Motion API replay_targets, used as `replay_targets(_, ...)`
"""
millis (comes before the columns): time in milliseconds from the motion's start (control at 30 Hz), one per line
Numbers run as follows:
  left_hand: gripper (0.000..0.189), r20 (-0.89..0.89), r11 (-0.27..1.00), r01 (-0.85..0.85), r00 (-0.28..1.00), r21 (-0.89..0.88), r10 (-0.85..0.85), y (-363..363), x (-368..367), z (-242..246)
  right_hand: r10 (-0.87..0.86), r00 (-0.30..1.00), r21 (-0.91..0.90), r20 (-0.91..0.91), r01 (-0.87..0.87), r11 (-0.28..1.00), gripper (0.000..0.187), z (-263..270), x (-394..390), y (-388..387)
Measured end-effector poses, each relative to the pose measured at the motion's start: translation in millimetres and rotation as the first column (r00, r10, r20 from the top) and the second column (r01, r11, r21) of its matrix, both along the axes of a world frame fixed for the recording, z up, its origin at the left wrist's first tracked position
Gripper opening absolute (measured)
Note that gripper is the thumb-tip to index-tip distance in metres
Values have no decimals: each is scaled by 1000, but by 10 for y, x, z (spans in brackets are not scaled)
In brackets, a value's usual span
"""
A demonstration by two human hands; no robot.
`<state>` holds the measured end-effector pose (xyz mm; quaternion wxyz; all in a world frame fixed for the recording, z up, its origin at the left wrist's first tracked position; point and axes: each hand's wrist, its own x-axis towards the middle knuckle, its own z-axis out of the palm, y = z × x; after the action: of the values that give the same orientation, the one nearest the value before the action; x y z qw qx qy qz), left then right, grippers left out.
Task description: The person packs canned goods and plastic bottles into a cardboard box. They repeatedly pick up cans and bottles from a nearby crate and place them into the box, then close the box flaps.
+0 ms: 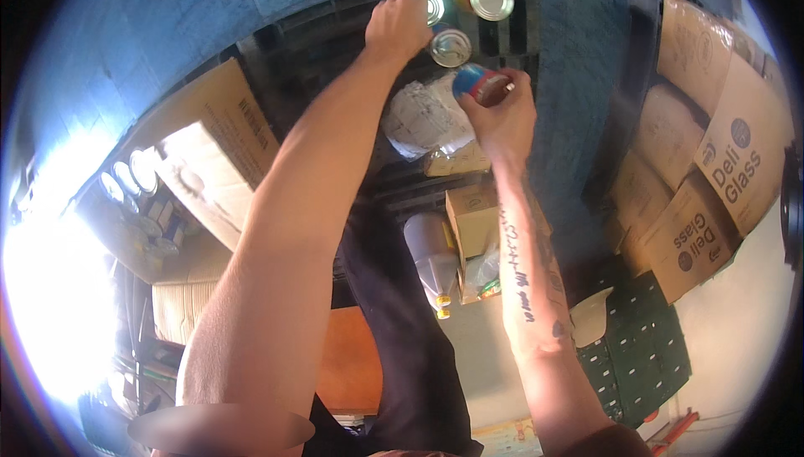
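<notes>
At the far end of a dark slatted rack (317, 30), my left hand (399, 24) has its fingers curled round a tin can (434, 7) with a shiny lid; the hand hides most of its side. My right hand (507, 118) grips a second tin can (472, 81) with a blue and red label, tilted, above a white wrapped bundle (418, 117). Between the hands sits another tin can (451, 48), its metal end facing up. One more can (491, 0) stands at the far right, apart from both hands.
An opened cardboard box (213, 137) rises left of my left arm, with several round lids (125, 174) beyond it. Bottles with yellow caps (430, 250) and a small carton (471, 212) lie nearer me. Printed cartons (710, 206) and a dark green crate (647, 344) are at right.
</notes>
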<state>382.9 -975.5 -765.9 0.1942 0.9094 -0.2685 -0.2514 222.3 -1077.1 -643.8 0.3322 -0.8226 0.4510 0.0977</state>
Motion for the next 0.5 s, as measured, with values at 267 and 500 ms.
replay_targets(267, 70, -408, 652, -695, 713, -302, 571, 1056, -1199, 2284, 138, 969, -34, -203, -147, 988, 58, 110, 27, -101)
replay_targets(500, 80, -276, 763, -562, 825, -320, 492, 2995, -1578, 3816, 284, 954, 184, 98, -297, 937, 65, 2162, -55, 1280)
